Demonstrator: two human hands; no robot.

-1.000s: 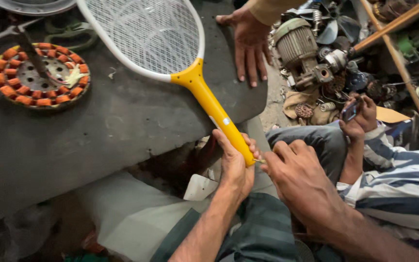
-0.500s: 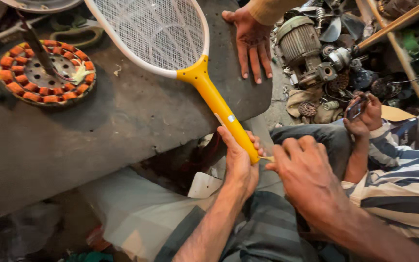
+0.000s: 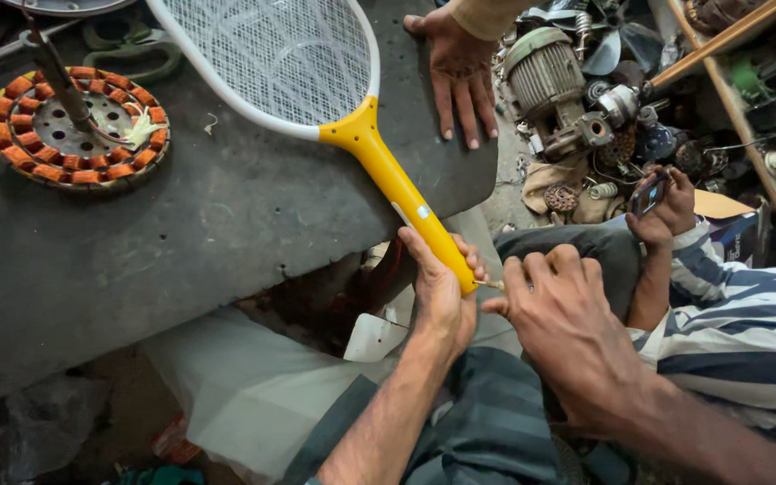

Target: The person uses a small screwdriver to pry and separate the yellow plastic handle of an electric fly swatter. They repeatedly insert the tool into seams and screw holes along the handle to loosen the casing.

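A racket-shaped electric swatter with a white mesh head and yellow handle lies across the dark stone slab, its handle end jutting over the slab's edge. My left hand grips the handle's lower end. My right hand pinches a thin metal tool whose tip meets the butt of the handle. The tool's body is hidden inside my fingers.
A fan stator with copper windings rests at the slab's left. Another person's hand lies flat on the slab's far edge. A seated person in a striped shirt holds a phone. An old motor and scrap parts fill the right.
The view has shifted slightly, so the swatter and both hands sit a little lower and to the right in the frame. My right hand has closed in on the handle's butt.
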